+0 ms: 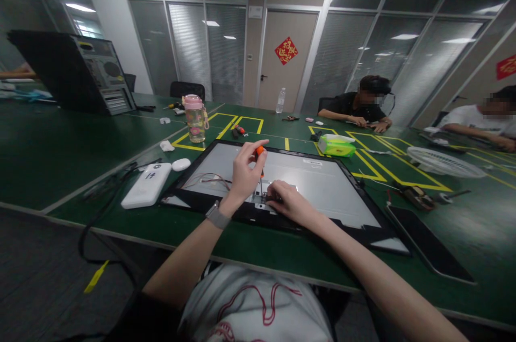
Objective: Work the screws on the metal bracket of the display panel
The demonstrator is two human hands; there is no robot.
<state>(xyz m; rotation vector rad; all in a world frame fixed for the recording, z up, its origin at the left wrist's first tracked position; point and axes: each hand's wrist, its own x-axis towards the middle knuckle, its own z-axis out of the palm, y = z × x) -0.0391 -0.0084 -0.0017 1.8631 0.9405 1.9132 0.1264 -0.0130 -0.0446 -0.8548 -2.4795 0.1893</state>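
A large flat screen panel (322,180) with a black frame and a grey metal back lies on the green table in front of me. My left hand (246,170) grips the orange handle of a screwdriver (260,151), which stands nearly upright with its shaft pointing down at a small metal bracket (261,206) near the panel's front edge. Beside the shaft, my right hand (288,201) rests low at the bracket with curled fingers. What those fingers pinch, if anything, is hidden. Thin wires (205,179) run across the panel left of the bracket.
Left of the panel lie a white power bank (147,186) and a white oval case (181,164). Beyond stand a pink-lidded bottle (195,121) and a black computer case (76,73). A black bar (429,242) lies at right. Two people sit across the table.
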